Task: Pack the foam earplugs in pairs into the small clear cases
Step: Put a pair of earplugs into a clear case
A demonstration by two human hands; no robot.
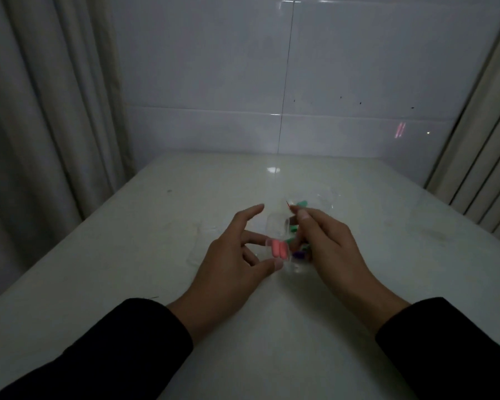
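Observation:
My left hand [237, 255] pinches a small clear case [277, 243] between thumb and middle finger; its lid stands open at the top. Two pink earplugs [365, 249] lie side by side in the case. My right hand [326, 243] hovers just right of the case, thumb and forefinger pinched together near a clear plastic bag [324, 197]. Green earplugs [301, 202] show in the bag, and green and purple earplugs [298, 254] peek out below my right fingers. What the right fingertips pinch is too dim to tell.
A white table [156, 255] runs back to a tiled wall [272, 82]. Curtains [41, 111] hang on the left and on the right. A flat clear plastic piece [197, 243] lies left of my left hand.

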